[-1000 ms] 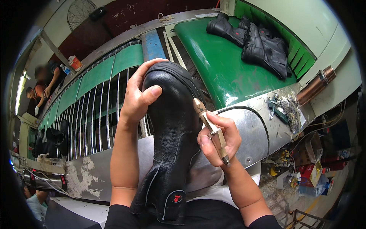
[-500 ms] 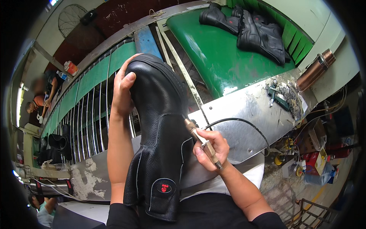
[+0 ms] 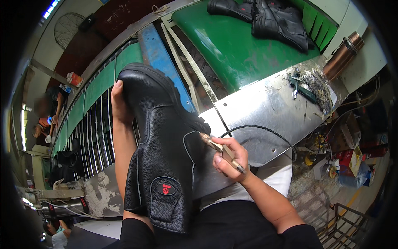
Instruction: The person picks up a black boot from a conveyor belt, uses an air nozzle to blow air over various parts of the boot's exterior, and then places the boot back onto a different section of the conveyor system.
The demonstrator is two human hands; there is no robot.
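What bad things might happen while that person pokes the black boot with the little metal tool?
The tool tip sits on the boot leather, so a slip might scratch it. The left hand grips only the toe, so the boot could twist. The black cable loops by the right hand and might snag.

Evenly and fairly brightly lit, daylight-like, with soft shadows only. Sharp through the centre of the frame: crisp grain on the black leather boot, clear knuckles on the right hand. Mild sheen along the boot's toe at upper left of centre. Diffuse glare on the metal sheet right of centre and on the green bench top at the top. Strong fisheye bending toward the rim, straight rails curved. Black vignette around all corners. Small blown-out ceiling lights at upper left. Figures at far left soft and blurred.
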